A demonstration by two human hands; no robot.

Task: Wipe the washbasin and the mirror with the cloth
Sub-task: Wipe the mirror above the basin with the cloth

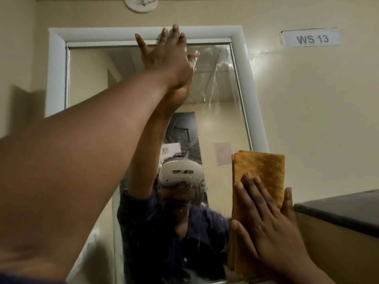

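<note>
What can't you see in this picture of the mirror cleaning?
Head view, the only one:
- The washbasin: not in view, below the bottom edge.
- The mirror: its lower left is hidden by the left arm, and its lower right by the orange cloth under the right hand.
- The round wall fitting: cut off by the top edge.
- The left hand: its palm faces away.

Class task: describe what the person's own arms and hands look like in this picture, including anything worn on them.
Both forearms are bare, with no sleeve reaching the wrist. The left hand and the right hand carry no gloves, rings, watch or bracelet that can be seen. Fingernails are short and unpainted. The mirror reflects a dark blue shirt sleeve ending above the elbow of the raised arm.
</note>
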